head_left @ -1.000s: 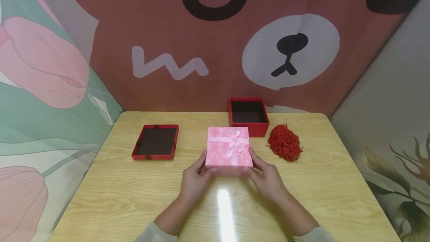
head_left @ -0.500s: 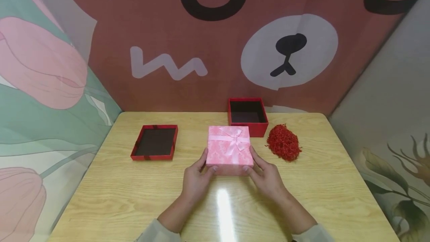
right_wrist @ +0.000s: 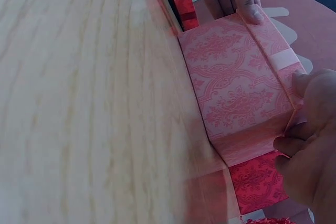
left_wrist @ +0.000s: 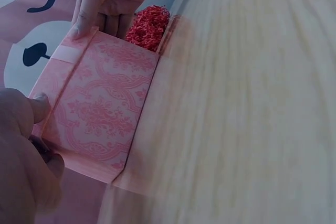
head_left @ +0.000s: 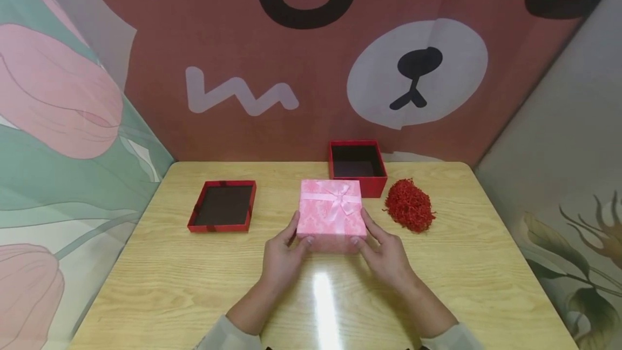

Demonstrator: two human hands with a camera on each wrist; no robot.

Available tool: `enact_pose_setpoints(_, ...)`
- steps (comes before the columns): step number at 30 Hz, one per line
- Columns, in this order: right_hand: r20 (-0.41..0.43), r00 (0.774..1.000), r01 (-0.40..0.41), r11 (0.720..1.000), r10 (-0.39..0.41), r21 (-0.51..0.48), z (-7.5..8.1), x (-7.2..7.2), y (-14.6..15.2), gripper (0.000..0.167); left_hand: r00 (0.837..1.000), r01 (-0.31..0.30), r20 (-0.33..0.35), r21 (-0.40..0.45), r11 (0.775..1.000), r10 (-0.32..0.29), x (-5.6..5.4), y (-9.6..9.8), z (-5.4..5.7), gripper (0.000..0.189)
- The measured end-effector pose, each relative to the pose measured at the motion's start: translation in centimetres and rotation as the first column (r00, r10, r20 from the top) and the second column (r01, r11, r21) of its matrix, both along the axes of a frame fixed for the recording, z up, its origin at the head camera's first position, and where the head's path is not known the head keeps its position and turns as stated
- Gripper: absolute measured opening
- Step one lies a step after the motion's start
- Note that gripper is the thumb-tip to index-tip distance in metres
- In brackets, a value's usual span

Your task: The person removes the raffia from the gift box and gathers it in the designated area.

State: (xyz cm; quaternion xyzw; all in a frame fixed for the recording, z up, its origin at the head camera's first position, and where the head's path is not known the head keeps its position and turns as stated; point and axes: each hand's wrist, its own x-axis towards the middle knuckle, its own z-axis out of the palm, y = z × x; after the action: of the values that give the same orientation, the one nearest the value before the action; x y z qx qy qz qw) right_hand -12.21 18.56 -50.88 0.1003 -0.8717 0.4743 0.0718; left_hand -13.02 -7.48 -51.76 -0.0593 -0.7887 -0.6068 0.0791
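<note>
A pink patterned gift box (head_left: 320, 220) with a light pink ribbon and bow on its lid stands on the table in front of me. My left hand (head_left: 284, 261) holds its left side and my right hand (head_left: 386, 258) its right side. Both thumbs press the front near the lid's lower edge, as the left wrist view shows on the box's front face (left_wrist: 105, 98). In the right wrist view the lid (right_wrist: 283, 59) sits over the box body (right_wrist: 231, 77), with fingers curled along the side. Part of the fingers is hidden behind the box.
Behind the pink box stands an open red box (head_left: 359, 185) with a dark inside. To its right lies a heap of red shredded paper (head_left: 410, 206). An upturned red lid (head_left: 222, 207) lies at the left on the wooden table (head_left: 170, 285). A patterned wall closes the back.
The pink box appears slightly higher in the head view, with both hands keeping their hold on it. The head view has drifted a little; the other things stay in place.
</note>
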Motion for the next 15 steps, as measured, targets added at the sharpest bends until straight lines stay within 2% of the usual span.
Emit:
enact_pose_setpoints(9,-0.039,0.999,0.024,0.999,-0.023,0.025,0.7,0.1,-0.1,0.071,0.999,0.006,-0.036,-0.001,1.000,-0.006,0.0,0.1,1.0,0.068)
enact_pose_setpoints(15,-0.066,0.998,0.026,0.999,-0.023,0.035,1.7,0.1,-0.3,0.072,0.996,0.004,-0.086,0.016,1.000,-0.002,0.0,0.0,2.0,0.070)
